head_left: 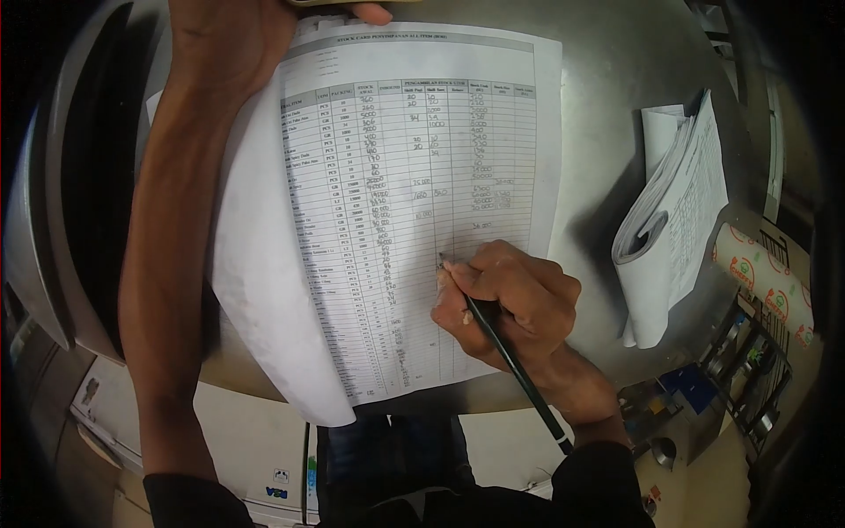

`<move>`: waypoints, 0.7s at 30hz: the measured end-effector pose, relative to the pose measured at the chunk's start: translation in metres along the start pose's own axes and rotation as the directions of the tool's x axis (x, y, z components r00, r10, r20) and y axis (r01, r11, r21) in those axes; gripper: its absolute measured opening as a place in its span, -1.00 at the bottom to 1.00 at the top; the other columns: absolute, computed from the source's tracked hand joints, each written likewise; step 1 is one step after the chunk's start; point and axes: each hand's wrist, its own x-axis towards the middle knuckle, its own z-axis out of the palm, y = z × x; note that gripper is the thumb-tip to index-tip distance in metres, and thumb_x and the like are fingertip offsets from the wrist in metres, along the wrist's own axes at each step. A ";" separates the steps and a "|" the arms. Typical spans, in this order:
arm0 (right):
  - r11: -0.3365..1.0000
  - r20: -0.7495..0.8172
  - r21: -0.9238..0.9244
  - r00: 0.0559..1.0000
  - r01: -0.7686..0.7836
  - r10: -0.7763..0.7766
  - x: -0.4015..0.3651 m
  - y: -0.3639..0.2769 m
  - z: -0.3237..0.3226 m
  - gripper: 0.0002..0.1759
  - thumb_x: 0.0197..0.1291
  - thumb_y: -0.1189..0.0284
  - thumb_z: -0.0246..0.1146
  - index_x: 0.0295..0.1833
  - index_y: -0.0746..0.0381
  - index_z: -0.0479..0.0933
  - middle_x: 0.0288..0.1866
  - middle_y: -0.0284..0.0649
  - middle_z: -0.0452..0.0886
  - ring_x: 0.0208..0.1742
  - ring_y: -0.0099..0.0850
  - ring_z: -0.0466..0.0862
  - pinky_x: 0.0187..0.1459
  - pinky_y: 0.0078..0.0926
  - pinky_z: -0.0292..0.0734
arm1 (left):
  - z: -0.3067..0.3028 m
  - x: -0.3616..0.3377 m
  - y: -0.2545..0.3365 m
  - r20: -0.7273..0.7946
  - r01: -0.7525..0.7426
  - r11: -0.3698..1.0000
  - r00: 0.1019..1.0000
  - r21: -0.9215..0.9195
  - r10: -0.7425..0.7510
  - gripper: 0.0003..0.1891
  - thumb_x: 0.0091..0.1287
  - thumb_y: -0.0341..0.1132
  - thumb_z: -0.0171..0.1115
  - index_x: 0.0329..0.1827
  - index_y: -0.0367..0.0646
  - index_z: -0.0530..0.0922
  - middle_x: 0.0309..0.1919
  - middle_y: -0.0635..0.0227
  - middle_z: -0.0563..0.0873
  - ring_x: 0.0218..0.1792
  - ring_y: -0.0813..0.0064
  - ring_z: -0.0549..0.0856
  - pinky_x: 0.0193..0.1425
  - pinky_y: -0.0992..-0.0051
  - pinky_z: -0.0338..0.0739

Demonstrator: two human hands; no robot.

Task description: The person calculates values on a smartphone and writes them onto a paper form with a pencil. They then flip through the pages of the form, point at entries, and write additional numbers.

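My right hand (515, 304) is closed around a dark green pencil (521, 374) with a white band near its end. The pencil's tip touches the printed stock card sheet (519, 62), a table with handwritten numbers in several columns. At the top edge my left hand (233, 40) is partly cut off, its wrist over the sheet's upper left side. A fingertip shows under the edge of a thin yellowish object (343, 3), apparently in that hand; its kind is cut off. The sheet's left part is a curled page (255, 290), bent over toward the front.
A folded stack of papers (669, 229) lies on the metal tabletop (607, 53) at the right. Dark rounded objects (88, 158) stand along the left. Below right are a metal rack (748, 352) and a printed wrapper roll (766, 282); a white cabinet (238, 440) is below the table.
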 end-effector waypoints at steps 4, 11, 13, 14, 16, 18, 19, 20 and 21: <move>0.999 0.012 -0.026 1.000 0.020 -0.020 0.001 0.001 0.000 -0.71 -0.06 0.76 0.41 -0.44 0.27 0.42 -0.63 -0.29 0.39 -0.71 -0.52 0.45 -0.69 -0.52 0.32 | -0.005 0.002 -0.014 0.026 -0.136 0.990 0.990 -0.018 0.137 -0.15 0.46 0.25 -0.12 0.36 -0.51 0.34 -0.13 -0.08 0.74 -0.31 0.35 0.86 -0.50 0.45 0.85; 0.999 0.016 -0.031 1.000 0.018 -0.018 0.002 -0.001 0.001 -0.75 -0.10 0.76 0.42 -0.36 0.31 0.51 -0.61 -0.28 0.42 -0.68 -0.49 0.50 -0.67 -0.52 0.38 | 0.004 0.000 0.001 -0.007 -0.028 1.000 1.000 -0.011 0.028 -0.15 0.46 0.26 -0.11 0.37 -0.52 0.34 -0.11 -0.09 0.73 -0.31 0.35 0.85 -0.50 0.45 0.85; 0.999 0.030 -0.041 0.999 0.024 -0.022 0.003 -0.001 0.000 -0.75 -0.11 0.76 0.42 -0.33 0.32 0.53 -0.61 -0.28 0.44 -0.68 -0.48 0.52 -0.66 -0.52 0.39 | 0.002 -0.001 -0.001 -0.013 -0.045 0.999 0.999 -0.005 0.045 -0.14 0.46 0.26 -0.11 0.36 -0.53 0.34 -0.13 -0.09 0.73 -0.31 0.34 0.85 -0.51 0.44 0.85; 0.999 0.042 -0.042 0.999 0.023 -0.022 0.003 -0.002 -0.001 -0.75 -0.11 0.76 0.42 -0.32 0.32 0.53 -0.60 -0.27 0.44 -0.67 -0.49 0.53 -0.66 -0.53 0.39 | 0.001 -0.001 -0.001 -0.018 -0.049 0.999 0.999 -0.017 0.048 -0.14 0.46 0.26 -0.10 0.36 -0.54 0.34 -0.13 -0.09 0.73 -0.32 0.34 0.85 -0.51 0.44 0.85; 0.999 0.067 -0.046 0.998 0.024 -0.021 0.003 -0.002 -0.002 -0.75 -0.11 0.76 0.42 -0.32 0.33 0.52 -0.60 -0.27 0.46 -0.65 -0.49 0.55 -0.66 -0.54 0.40 | 0.001 -0.001 0.000 -0.031 -0.030 0.997 0.999 -0.072 0.028 -0.13 0.46 0.26 -0.10 0.36 -0.54 0.34 -0.15 -0.10 0.73 -0.32 0.33 0.85 -0.52 0.43 0.84; 1.000 0.051 -0.013 0.998 0.029 -0.028 -0.001 0.002 -0.002 -0.74 -0.12 0.76 0.42 -0.31 0.34 0.52 -0.59 -0.27 0.47 -0.64 -0.50 0.56 -0.65 -0.54 0.41 | 0.002 -0.001 0.002 -0.038 0.001 0.998 0.999 -0.063 -0.003 -0.13 0.45 0.26 -0.09 0.36 -0.55 0.34 -0.17 -0.10 0.74 -0.33 0.33 0.85 -0.52 0.43 0.84; 0.999 0.042 -0.004 0.999 0.031 -0.031 -0.003 0.004 -0.003 -0.73 -0.12 0.76 0.42 -0.30 0.34 0.52 -0.59 -0.27 0.48 -0.64 -0.50 0.57 -0.65 -0.55 0.42 | 0.003 0.001 0.000 -0.022 -0.019 0.999 1.000 -0.043 0.019 -0.13 0.45 0.26 -0.09 0.36 -0.55 0.34 -0.17 -0.10 0.74 -0.33 0.33 0.85 -0.52 0.42 0.84; 0.999 0.020 -0.012 0.999 0.038 -0.038 -0.001 0.003 -0.002 -0.73 -0.11 0.76 0.43 -0.34 0.32 0.49 -0.60 -0.26 0.49 -0.65 -0.50 0.57 -0.66 -0.56 0.39 | 0.003 0.003 -0.002 -0.005 -0.041 0.999 0.999 -0.024 0.040 -0.13 0.45 0.26 -0.09 0.36 -0.55 0.33 -0.17 -0.10 0.74 -0.33 0.33 0.85 -0.52 0.42 0.84; 0.999 0.000 -0.020 0.999 0.042 -0.042 0.002 0.001 0.003 -0.71 -0.10 0.76 0.44 -0.38 0.29 0.45 -0.62 -0.25 0.49 -0.67 -0.50 0.57 -0.68 -0.57 0.36 | 0.001 0.003 -0.008 0.025 -0.097 0.995 0.995 -0.005 0.097 -0.13 0.46 0.26 -0.09 0.36 -0.55 0.33 -0.16 -0.10 0.74 -0.34 0.33 0.85 -0.52 0.41 0.85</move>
